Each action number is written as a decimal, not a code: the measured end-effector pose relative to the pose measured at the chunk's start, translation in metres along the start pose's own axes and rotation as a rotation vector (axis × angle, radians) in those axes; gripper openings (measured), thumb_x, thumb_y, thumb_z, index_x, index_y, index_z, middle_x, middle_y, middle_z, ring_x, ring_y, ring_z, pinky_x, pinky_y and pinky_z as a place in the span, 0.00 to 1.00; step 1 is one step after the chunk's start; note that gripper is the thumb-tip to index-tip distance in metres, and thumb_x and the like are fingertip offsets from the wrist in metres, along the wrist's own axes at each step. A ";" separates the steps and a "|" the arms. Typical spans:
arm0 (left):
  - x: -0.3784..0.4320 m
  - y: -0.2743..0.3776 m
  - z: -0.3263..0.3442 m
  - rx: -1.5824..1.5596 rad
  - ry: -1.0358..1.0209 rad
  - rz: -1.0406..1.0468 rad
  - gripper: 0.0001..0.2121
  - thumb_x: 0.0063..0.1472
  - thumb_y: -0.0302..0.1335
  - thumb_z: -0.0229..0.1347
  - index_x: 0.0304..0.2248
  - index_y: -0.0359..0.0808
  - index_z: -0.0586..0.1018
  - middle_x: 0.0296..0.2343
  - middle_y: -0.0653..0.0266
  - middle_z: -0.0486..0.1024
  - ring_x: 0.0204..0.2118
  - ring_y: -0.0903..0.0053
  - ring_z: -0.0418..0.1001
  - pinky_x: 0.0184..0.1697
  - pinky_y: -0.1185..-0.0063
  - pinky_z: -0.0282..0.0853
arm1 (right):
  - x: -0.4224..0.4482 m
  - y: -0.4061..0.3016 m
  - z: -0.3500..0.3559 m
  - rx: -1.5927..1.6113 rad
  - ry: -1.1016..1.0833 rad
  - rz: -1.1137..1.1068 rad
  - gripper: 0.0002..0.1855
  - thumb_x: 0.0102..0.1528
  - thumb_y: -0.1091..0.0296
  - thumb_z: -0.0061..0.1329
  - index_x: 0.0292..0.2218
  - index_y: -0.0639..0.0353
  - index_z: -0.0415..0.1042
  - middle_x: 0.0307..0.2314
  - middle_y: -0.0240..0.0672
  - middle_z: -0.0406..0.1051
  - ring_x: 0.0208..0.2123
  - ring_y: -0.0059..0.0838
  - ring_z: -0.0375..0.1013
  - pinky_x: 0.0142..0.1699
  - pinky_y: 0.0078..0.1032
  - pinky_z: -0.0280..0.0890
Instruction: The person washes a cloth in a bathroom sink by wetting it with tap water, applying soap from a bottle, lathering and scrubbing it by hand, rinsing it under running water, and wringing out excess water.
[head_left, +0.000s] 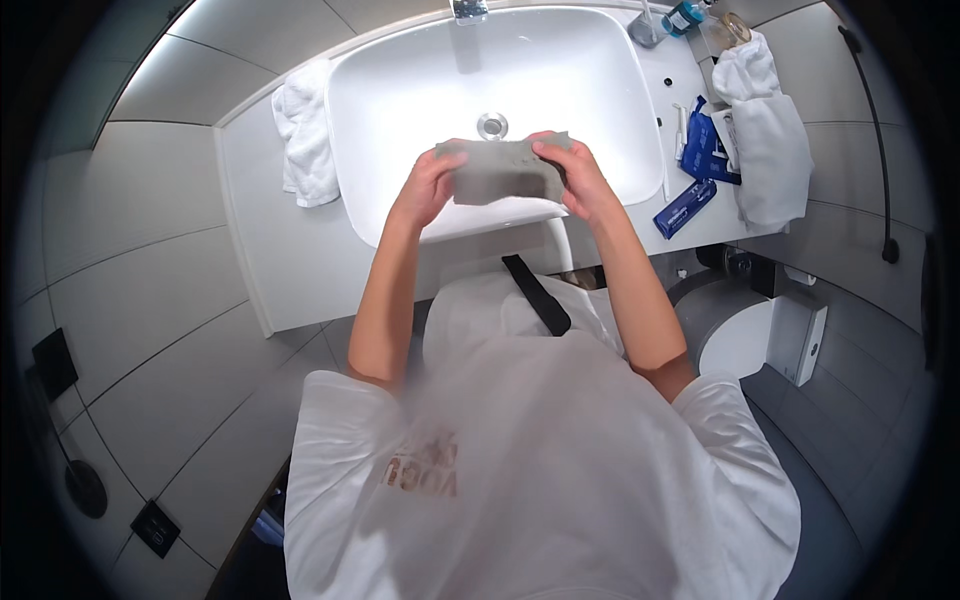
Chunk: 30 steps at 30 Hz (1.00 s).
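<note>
Between my two hands a small grey-green cloth (499, 169) is stretched out flat, above the front part of a white washbasin (405, 90). My left hand (429, 184) pinches its left end, thumb on top. The right end is held by my right hand (576, 172), with the thumb pressing near the upper corner. A darker patch, perhaps a shadow or a damp area, shows on the cloth's lower right. Just beyond the cloth lies the round metal drain (493, 126) of the basin. The chrome faucet (470, 10) sits at the basin's far edge.
A crumpled white towel (306, 135) lies left of the basin on the white counter (262, 247). To the right are blue packets (701, 142), a dark blue box (685, 208), folded white cloth (772, 161) and a blue bottle (681, 19). A toilet (739, 337) stands below right.
</note>
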<state>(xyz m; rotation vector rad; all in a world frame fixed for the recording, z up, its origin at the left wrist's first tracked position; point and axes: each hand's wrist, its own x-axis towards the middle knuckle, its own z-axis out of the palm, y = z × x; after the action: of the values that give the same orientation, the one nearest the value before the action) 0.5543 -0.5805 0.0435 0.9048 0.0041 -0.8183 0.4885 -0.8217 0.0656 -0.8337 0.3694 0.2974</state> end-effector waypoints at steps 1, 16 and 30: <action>0.001 -0.001 0.001 0.089 0.067 0.017 0.15 0.62 0.29 0.52 0.44 0.26 0.74 0.39 0.61 0.75 0.42 0.76 0.72 0.48 0.79 0.66 | 0.000 0.000 -0.001 -0.020 0.063 0.001 0.16 0.57 0.69 0.50 0.44 0.68 0.70 0.38 0.41 0.73 0.40 0.31 0.75 0.45 0.25 0.71; 0.002 0.023 0.006 0.590 0.288 -0.129 0.12 0.62 0.32 0.57 0.39 0.31 0.78 0.30 0.67 0.77 0.29 0.85 0.72 0.29 0.84 0.66 | 0.000 -0.011 -0.001 -0.402 0.130 0.088 0.15 0.57 0.68 0.53 0.43 0.69 0.73 0.36 0.38 0.75 0.37 0.25 0.75 0.40 0.23 0.70; -0.015 0.044 0.006 0.072 -0.171 0.035 0.07 0.60 0.21 0.53 0.37 0.27 0.78 0.34 0.64 0.74 0.34 0.79 0.72 0.39 0.83 0.68 | -0.027 -0.049 -0.002 -0.219 -0.182 -0.073 0.14 0.58 0.70 0.43 0.42 0.67 0.76 0.33 0.39 0.76 0.33 0.20 0.74 0.40 0.20 0.71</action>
<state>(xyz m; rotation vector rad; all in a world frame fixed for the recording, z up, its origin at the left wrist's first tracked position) 0.5698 -0.5602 0.0824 0.8974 -0.1913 -0.8656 0.4836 -0.8579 0.1081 -1.0243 0.1374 0.3470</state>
